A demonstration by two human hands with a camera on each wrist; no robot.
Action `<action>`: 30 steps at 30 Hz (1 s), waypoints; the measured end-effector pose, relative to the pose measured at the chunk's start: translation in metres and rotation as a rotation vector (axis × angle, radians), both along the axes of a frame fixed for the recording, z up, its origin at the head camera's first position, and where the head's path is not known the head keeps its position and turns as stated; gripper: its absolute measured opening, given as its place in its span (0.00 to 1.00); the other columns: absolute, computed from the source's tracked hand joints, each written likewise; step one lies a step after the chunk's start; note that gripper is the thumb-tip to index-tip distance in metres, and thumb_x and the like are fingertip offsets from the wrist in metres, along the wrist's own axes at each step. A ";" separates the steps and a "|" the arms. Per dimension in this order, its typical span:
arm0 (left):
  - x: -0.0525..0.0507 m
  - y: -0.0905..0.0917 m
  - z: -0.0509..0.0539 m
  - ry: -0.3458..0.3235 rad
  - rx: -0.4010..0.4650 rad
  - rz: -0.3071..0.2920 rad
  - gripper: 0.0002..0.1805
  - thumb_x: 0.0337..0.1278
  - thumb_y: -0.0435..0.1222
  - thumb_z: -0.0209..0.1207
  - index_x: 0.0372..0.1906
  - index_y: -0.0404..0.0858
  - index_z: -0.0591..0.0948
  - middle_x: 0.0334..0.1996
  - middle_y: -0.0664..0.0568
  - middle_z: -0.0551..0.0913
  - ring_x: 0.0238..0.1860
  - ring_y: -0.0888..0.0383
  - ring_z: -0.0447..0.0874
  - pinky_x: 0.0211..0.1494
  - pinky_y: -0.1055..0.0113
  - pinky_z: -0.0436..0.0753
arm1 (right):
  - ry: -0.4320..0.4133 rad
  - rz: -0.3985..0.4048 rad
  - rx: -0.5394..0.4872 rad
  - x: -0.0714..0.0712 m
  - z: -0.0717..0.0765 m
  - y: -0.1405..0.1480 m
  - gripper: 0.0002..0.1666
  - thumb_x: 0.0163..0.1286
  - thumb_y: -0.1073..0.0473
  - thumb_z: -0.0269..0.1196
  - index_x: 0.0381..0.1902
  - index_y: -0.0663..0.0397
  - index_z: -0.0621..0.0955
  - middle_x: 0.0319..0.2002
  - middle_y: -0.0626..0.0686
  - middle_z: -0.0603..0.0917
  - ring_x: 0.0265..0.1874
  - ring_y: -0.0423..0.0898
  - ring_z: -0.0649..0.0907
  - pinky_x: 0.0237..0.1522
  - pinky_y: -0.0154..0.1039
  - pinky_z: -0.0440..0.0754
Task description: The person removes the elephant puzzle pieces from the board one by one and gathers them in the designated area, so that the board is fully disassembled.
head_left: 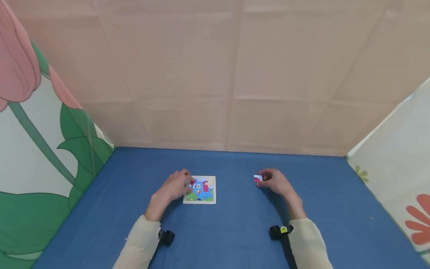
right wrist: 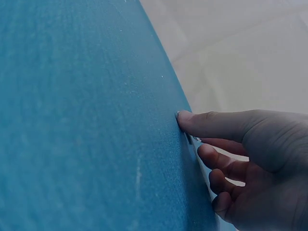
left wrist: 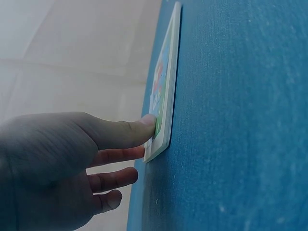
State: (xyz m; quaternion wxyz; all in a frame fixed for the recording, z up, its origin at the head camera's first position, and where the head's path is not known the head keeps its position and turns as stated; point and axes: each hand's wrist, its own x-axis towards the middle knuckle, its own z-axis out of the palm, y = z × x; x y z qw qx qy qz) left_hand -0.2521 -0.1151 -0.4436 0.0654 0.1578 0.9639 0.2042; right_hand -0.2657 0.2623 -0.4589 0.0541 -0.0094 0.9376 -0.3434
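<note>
A square jigsaw puzzle [head_left: 205, 196] in a pale frame lies flat on the blue table, showing a blue cartoon animal on green. Pale backing shows in its upper right part. My left hand [head_left: 175, 185] rests at its left edge, with thumb and forefinger touching its face. In the left wrist view the thumb [left wrist: 137, 131] lies straight along the puzzle, and the other fingers sit loosely beyond the edge. Well to the right, my right hand [head_left: 276, 182] pinches a small puzzle piece [head_left: 257, 177], white and pink, low over the table. The right wrist view mostly hides that piece behind the thumb [right wrist: 211, 124].
A blue cloth [head_left: 231, 235] covers the table. A beige sheet [head_left: 215, 74] hangs along the back edge. Printed flower panels stand at the left [head_left: 30, 157] and right [head_left: 396, 179]. Each wrist carries a small black camera [head_left: 167, 237].
</note>
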 end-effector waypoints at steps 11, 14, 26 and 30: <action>0.001 0.001 0.001 -0.006 0.007 -0.007 0.18 0.59 0.37 0.67 0.55 0.42 0.85 0.57 0.49 0.76 0.54 0.49 0.72 0.63 0.50 0.70 | -0.014 -0.002 0.007 0.002 -0.001 0.002 0.30 0.61 0.57 0.71 0.59 0.63 0.79 0.42 0.58 0.78 0.42 0.52 0.76 0.41 0.43 0.72; 0.002 0.001 0.001 -0.001 0.011 -0.007 0.18 0.59 0.37 0.67 0.55 0.41 0.85 0.56 0.48 0.76 0.54 0.49 0.73 0.62 0.50 0.70 | -0.009 -0.002 -0.001 0.002 0.001 0.001 0.30 0.62 0.56 0.71 0.60 0.63 0.78 0.44 0.59 0.79 0.43 0.52 0.76 0.43 0.45 0.73; 0.003 -0.001 0.000 -0.022 0.003 0.012 0.18 0.60 0.38 0.67 0.55 0.43 0.85 0.57 0.49 0.76 0.54 0.49 0.72 0.63 0.50 0.71 | 0.123 0.046 0.001 0.005 0.007 -0.010 0.23 0.66 0.56 0.67 0.56 0.61 0.81 0.38 0.55 0.82 0.33 0.46 0.80 0.36 0.41 0.74; 0.003 -0.001 -0.001 -0.021 0.004 0.016 0.18 0.60 0.39 0.67 0.55 0.43 0.85 0.57 0.50 0.76 0.55 0.50 0.72 0.62 0.50 0.71 | 0.152 0.051 -0.009 0.005 0.007 -0.018 0.20 0.67 0.56 0.66 0.54 0.59 0.82 0.38 0.55 0.83 0.30 0.44 0.81 0.34 0.39 0.75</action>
